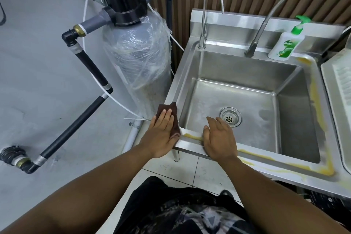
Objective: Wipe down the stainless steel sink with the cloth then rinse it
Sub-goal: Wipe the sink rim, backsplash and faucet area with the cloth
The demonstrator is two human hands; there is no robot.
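Observation:
The stainless steel sink (190, 62) fills the right half of the view, with a round drain (230, 119) in its basin. A yellow smear (315, 100) runs along its front and right rims. A dark brown cloth (168, 109) lies on the sink's front left corner. My left hand (162, 131) presses flat on the cloth with straight fingers. My right hand (218, 138) rests on the front rim, fingers reaching over the edge into the basin, holding nothing.
A gooseneck tap (204, 15) and a flexible hose sprayer (254, 43) stand at the sink's back. A soap pump bottle (286, 43) sits on the back right ledge. A wrapped grey filter tank (138, 53) with black pipes stands left of the sink. A white appliance (340, 91) borders the right.

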